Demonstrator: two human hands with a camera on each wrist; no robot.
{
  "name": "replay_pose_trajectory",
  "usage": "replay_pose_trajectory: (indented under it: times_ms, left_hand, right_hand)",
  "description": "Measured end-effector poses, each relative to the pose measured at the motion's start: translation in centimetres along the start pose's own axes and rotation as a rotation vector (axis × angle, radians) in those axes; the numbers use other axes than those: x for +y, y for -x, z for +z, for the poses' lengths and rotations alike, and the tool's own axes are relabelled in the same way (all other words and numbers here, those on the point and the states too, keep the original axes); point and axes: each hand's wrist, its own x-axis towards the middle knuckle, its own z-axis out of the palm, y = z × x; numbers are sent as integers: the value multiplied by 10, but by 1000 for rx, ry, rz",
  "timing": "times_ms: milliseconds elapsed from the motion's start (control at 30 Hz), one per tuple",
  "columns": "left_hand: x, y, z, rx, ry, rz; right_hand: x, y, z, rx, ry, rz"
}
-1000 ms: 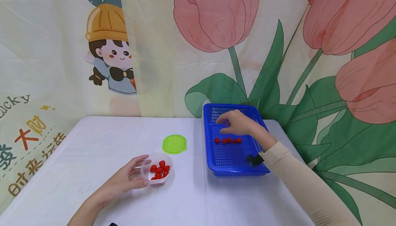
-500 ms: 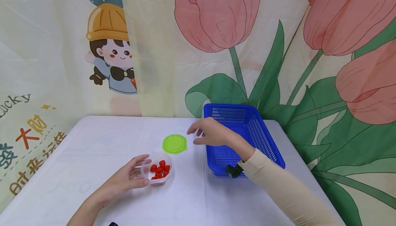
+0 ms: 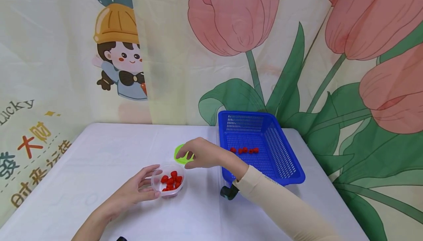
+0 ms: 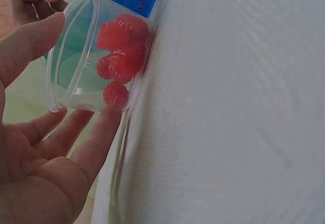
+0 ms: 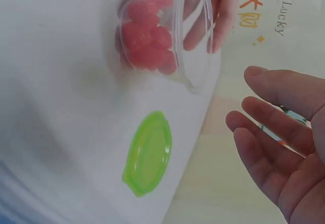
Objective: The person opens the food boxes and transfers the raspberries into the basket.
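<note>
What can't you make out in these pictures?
Head view: part of the green lid, behind the right hand.
Head view: part of the blue basket, behind the right forearm.
Head view: the black object, cut off by the bottom edge.
Right wrist view: how many red berries the tub holds; they overlap.

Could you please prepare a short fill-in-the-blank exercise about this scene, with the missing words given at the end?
1. The left hand holds a clear container of ____ berries.
2. The lid on the table is coloured ____.
3. The basket, with more berries in it, is coloured ____.
4. The right hand holds ____.

Missing words: red; green; blue; nothing.
</note>
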Motion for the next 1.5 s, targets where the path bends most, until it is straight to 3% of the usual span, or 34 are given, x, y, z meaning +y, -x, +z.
replay_pose_trajectory:
  times_ms: [300, 600, 1500]
  left_hand:
    - [-1, 2, 0, -8, 17, 19]
    - [-3, 2, 0, -12, 26, 32]
    - [-1, 2, 1, -9, 30, 26]
  right_hand:
    - [0, -23, 17, -110, 34, -50]
    - [-1, -41, 26, -175, 266, -127]
    - [-10, -62, 42, -285, 481, -97]
